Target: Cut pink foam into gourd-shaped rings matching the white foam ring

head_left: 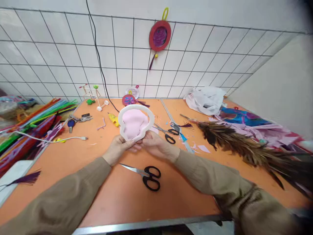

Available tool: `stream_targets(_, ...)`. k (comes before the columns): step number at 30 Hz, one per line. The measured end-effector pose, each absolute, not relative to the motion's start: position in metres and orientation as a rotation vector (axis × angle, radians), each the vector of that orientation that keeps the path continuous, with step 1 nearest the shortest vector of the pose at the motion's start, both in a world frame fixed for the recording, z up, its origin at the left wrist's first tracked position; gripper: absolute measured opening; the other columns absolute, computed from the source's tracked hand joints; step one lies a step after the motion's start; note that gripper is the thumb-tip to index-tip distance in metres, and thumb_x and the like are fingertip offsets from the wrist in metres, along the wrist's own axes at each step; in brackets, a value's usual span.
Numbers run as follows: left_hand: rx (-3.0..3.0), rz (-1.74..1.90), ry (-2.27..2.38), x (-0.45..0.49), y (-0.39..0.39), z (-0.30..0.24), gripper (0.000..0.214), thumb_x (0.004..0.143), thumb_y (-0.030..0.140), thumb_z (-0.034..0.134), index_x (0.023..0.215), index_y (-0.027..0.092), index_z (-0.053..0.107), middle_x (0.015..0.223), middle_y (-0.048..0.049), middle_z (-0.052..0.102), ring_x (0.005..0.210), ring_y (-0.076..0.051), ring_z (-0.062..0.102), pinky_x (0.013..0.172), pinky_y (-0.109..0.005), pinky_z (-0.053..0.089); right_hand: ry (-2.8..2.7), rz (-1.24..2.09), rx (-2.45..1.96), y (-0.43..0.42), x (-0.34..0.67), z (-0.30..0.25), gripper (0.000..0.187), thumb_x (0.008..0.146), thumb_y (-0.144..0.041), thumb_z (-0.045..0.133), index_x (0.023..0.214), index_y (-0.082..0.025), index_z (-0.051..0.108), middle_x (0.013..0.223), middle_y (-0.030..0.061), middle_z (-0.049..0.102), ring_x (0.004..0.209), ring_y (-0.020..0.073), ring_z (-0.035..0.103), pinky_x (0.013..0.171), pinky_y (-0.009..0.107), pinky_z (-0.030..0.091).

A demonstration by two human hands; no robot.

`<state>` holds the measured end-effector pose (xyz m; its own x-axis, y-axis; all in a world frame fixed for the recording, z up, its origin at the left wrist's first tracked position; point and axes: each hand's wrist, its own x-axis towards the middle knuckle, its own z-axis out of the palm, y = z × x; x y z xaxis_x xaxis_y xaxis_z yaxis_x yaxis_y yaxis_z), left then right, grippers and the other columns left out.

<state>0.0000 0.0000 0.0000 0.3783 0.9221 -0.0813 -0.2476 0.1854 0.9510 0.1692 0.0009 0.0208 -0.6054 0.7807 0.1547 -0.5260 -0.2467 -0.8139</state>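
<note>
Head view: my left hand (119, 147), right hand (158, 145) both pinched near rim of white frame (136, 106); broad end lay beyond fingers (148, 141), far side, neither hand closer.

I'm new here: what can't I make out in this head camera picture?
All in the head view:
- Back of the white frame: turned away from the camera.
- One end of the yellow tool: hidden behind that frame.
- Inside of the white bag: hidden by crumpled plastic.
- Far right of the brown feathers: dark and blurred.
- Black cable's upper end: cut off by the top edge.
</note>
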Motion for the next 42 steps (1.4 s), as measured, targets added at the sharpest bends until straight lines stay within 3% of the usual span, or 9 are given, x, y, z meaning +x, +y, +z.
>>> stream_targets(5,1.020,0.932,0.834,0.004,-0.007,0.003,0.046,0.060,0.042,0.087,0.091,0.011,0.076,0.094,-0.0141,0.078,0.070,-0.021,0.074,0.060,-0.026,0.058,-1.044,1.867,-0.343,0.017,0.167,0.018,0.034,0.065,-0.038,0.083,0.085,-0.017,0.065,0.070,-0.0001,0.063,0.067,0.0146,0.056,0.061,0.026,0.046)
stream_targets(10,0.963,0.878,0.883,0.012,-0.011,0.001,0.048,0.061,0.042,0.087,0.093,0.009,0.074,0.097,-0.0161,0.077,0.072,-0.022,0.074,0.063,-0.027,0.058,-0.874,1.891,-0.388,0.027,0.171,0.020,0.036,0.074,-0.046,0.071,0.094,-0.016,0.067,0.095,0.0097,0.073,0.100,0.0267,0.064,0.088,0.041,0.051)
stream_targets(14,0.942,0.829,0.903,0.015,-0.014,-0.001,0.048,0.063,0.042,0.086,0.094,0.009,0.073,0.098,-0.0163,0.077,0.075,-0.022,0.074,0.064,-0.027,0.057,-0.763,1.877,-0.413,0.027,0.176,0.022,0.038,0.086,-0.050,0.054,0.102,-0.018,0.066,0.105,0.0099,0.073,0.114,0.0268,0.060,0.102,0.047,0.044)
stream_targets(21,0.896,0.761,0.940,0.017,-0.016,-0.002,0.047,0.067,0.041,0.083,0.100,0.008,0.071,0.100,-0.0171,0.076,0.077,-0.022,0.074,0.066,-0.027,0.057,-0.715,1.866,-0.493,0.031,0.184,0.018,0.045,0.093,-0.053,0.042,0.107,-0.017,0.066,0.107,0.0094,0.073,0.117,0.0255,0.060,0.106,0.046,0.042)
stream_targets(31,0.845,0.729,0.973,0.021,-0.017,0.000,0.047,0.064,0.043,0.085,0.094,0.009,0.072,0.097,-0.0157,0.077,0.073,-0.020,0.074,0.063,-0.026,0.056,-0.648,1.760,-0.610,0.027,0.182,0.015,0.034,0.092,-0.044,0.051,0.104,-0.018,0.069,0.105,0.0088,0.075,0.117,0.0254,0.061,0.108,0.045,0.042)
stream_targets(42,0.802,0.697,0.961,0.022,-0.016,-0.002,0.047,0.062,0.047,0.084,0.091,0.012,0.072,0.095,-0.0130,0.077,0.074,-0.020,0.074,0.060,-0.024,0.055,-0.681,1.762,-0.652,0.033,0.187,0.018,0.044,0.095,-0.052,0.040,0.097,-0.020,0.070,0.108,0.0074,0.074,0.125,0.0249,0.055,0.112,0.046,0.037)
